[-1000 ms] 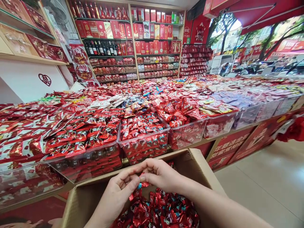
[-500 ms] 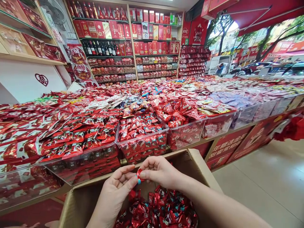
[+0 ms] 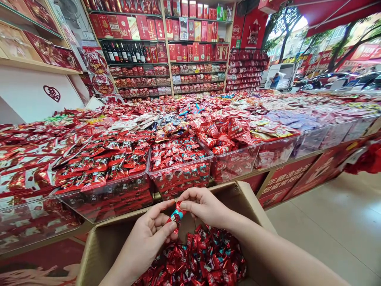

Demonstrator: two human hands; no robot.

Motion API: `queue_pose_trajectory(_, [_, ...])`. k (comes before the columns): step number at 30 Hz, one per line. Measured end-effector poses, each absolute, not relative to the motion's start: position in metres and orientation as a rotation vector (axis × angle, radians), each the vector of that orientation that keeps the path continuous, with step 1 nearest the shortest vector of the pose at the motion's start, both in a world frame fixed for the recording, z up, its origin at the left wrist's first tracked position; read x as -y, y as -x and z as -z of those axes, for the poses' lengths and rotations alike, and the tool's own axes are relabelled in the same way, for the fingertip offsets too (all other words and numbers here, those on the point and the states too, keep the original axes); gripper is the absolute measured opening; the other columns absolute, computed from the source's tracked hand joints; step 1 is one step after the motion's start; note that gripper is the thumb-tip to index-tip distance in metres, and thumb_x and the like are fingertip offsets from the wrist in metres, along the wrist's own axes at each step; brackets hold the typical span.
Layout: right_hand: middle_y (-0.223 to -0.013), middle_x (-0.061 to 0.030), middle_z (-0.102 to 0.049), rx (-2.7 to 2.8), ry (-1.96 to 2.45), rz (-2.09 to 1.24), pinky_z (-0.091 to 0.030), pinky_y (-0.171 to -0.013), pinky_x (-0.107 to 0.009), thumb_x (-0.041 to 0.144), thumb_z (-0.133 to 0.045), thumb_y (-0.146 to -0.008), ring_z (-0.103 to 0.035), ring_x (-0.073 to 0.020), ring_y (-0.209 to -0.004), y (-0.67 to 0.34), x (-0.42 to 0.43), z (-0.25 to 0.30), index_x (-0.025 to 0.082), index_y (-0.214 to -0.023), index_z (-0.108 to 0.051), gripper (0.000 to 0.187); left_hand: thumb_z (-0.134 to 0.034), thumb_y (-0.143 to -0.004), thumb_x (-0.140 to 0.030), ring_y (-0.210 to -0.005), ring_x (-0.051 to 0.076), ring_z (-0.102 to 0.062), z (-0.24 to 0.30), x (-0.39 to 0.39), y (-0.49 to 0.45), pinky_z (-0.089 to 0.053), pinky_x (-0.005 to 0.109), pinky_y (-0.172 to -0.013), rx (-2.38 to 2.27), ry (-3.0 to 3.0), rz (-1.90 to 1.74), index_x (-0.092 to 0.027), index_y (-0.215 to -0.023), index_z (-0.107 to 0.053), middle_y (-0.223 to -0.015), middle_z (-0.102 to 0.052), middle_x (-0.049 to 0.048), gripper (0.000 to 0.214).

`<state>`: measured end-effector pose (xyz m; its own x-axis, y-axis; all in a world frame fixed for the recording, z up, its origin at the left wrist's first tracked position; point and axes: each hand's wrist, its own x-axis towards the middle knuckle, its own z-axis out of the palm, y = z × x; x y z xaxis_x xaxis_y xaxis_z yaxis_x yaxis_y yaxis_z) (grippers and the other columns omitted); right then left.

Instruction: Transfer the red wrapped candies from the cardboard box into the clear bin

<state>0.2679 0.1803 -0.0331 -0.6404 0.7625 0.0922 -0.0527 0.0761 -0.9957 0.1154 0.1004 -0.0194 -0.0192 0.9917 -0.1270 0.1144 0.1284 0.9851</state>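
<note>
Between both hands, over the open box, is a red wrapped candy (image 3: 176,215) with a blue patch on its wrapper. My left hand (image 3: 153,234) grips its lower left end between thumb and fingers. At its upper right end, my right hand (image 3: 202,206) pinches the twisted wrapper. Below them, a cardboard box (image 3: 250,202) holds a heap of similar red wrapped candies (image 3: 202,258). Just beyond the box stands a clear plastic bin (image 3: 181,172) of small red and blue candies.
Left of that bin is another clear bin (image 3: 119,194) with red and black packets. More bins of wrapped sweets (image 3: 235,161) run to the right. Shelves (image 3: 169,51) with bottles and red boxes stand behind. Tiled floor (image 3: 312,222) lies at right; a person (image 3: 275,80) is outside.
The candy has turned so its blue printed side shows more. Both hands have shifted slightly, and the left fingers have moved lower along the wrapper. The camera view has tilted a little.
</note>
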Motion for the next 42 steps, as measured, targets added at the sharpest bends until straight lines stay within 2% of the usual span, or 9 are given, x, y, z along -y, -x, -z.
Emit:
queue_pose_trajectory(7, [-0.068, -0.0003, -0.058, 1.792, 0.636, -1.433, -0.041, -0.062, -0.022, 0.022, -0.054, -0.076, -0.051, -0.0104, -0.065, -0.267, -0.177, 0.031, 0.015, -0.076, -0.061, 0.011, -0.062, -0.070, -0.027, -0.056, 0.012, -0.057, 0.020, -0.097, -0.116, -0.043, 0.020, -0.053, -1.377, -1.167, -1.112, -0.019, -0.112, -0.050, -0.056, -0.057, -0.0052, 0.044])
queue_pose_trajectory(13, [-0.073, -0.0005, -0.062, 1.966, 0.601, -1.251, -0.043, -0.066, -0.023, 0.019, -0.052, -0.078, -0.054, -0.0112, -0.069, -0.268, -0.176, 0.026, 0.017, -0.078, -0.062, 0.011, -0.061, -0.072, -0.030, -0.089, 0.016, -0.058, 0.027, -0.097, -0.114, -0.045, 0.024, -0.079, -1.296, -1.167, -1.088, -0.022, -0.115, -0.050, -0.094, -0.066, 0.0025, 0.046])
queue_pose_trajectory(15, [-0.074, -0.0011, -0.061, 2.028, 0.590, -1.093, -0.043, -0.067, -0.023, 0.018, -0.051, -0.078, -0.054, -0.0116, -0.070, -0.268, -0.174, 0.026, 0.018, -0.079, -0.062, 0.011, -0.062, -0.072, -0.032, -0.089, 0.016, -0.058, 0.031, -0.098, -0.113, -0.045, 0.026, -0.082, -1.285, -1.127, -1.107, -0.021, -0.116, -0.050, -0.096, -0.067, 0.0034, 0.047])
queue_pose_trajectory(21, [-0.092, -0.0073, -0.054, 2.165, 0.523, -0.659, -0.043, -0.071, -0.024, 0.024, -0.050, -0.079, -0.050, -0.0139, -0.082, -0.268, -0.159, 0.027, 0.016, -0.097, -0.054, 0.019, -0.068, -0.064, -0.037, -0.062, 0.015, -0.061, 0.042, -0.107, -0.109, -0.048, 0.029, -0.078, -1.381, -0.987, -1.310, -0.015, -0.108, -0.056, -0.076, -0.071, 0.0026, 0.050])
queue_pose_trajectory(24, [-0.092, -0.0083, -0.056, 2.296, 0.460, -0.531, -0.044, -0.071, -0.026, 0.033, -0.061, -0.070, -0.051, -0.0173, -0.083, -0.265, -0.154, 0.029, 0.016, -0.095, -0.051, 0.031, -0.069, -0.061, -0.041, -0.068, 0.019, -0.064, 0.043, -0.108, -0.111, -0.049, 0.031, -0.073, -1.378, -0.927, -1.302, -0.015, -0.111, -0.053, -0.073, -0.072, 0.0037, 0.059])
queue_pose_trajectory(29, [-0.084, -0.0104, -0.060, 2.301, 0.458, -0.214, -0.046, -0.064, -0.028, 0.017, -0.045, -0.077, -0.053, -0.0182, -0.076, -0.259, -0.155, 0.034, 0.015, -0.085, -0.053, 0.011, -0.071, -0.058, -0.042, -0.084, 0.022, -0.063, 0.037, -0.102, -0.124, -0.046, 0.031, -0.080, -1.338, -0.875, -1.388, -0.017, -0.113, -0.051, -0.085, -0.072, 0.0053, 0.063])
queue_pose_trajectory(34, [-0.089, -0.0112, -0.062, 2.200, 0.332, -0.231, -0.048, -0.070, -0.026, 0.011, -0.041, -0.079, -0.057, -0.0161, -0.081, -0.262, -0.157, 0.021, 0.015, -0.087, -0.054, 0.015, -0.061, -0.067, -0.046, -0.068, 0.018, -0.063, 0.014, -0.093, -0.117, -0.049, 0.028, -0.068, -1.322, -1.052, -1.314, -0.022, -0.124, -0.040, -0.074, -0.071, 0.0004, 0.065])
queue_pose_trajectory(39, [-0.089, -0.0054, -0.062, 2.072, 0.391, -0.329, -0.045, -0.074, -0.024, 0.012, -0.051, -0.076, -0.057, -0.0126, -0.083, -0.269, -0.199, -0.028, 0.018, -0.076, -0.054, 0.006, -0.064, -0.065, -0.046, -0.078, 0.020, -0.063, -0.001, -0.097, -0.079, -0.046, 0.025, -0.073, -1.676, -1.316, -1.192, -0.023, -0.097, -0.061, -0.083, -0.070, 0.0025, 0.039])
queue_pose_trajectory(42, [-0.082, -0.0058, -0.060, 2.194, 0.601, -0.111, -0.042, -0.070, -0.025, 0.011, -0.052, -0.074, -0.055, -0.0131, -0.078, -0.264, -0.249, -0.053, 0.015, -0.067, -0.052, 0.008, -0.062, -0.065, -0.045, -0.065, 0.018, -0.063, 0.005, -0.104, -0.063, -0.046, 0.022, -0.054, -1.755, -1.299, -1.249, -0.021, -0.087, -0.063, -0.076, -0.071, 0.0036, 0.033])
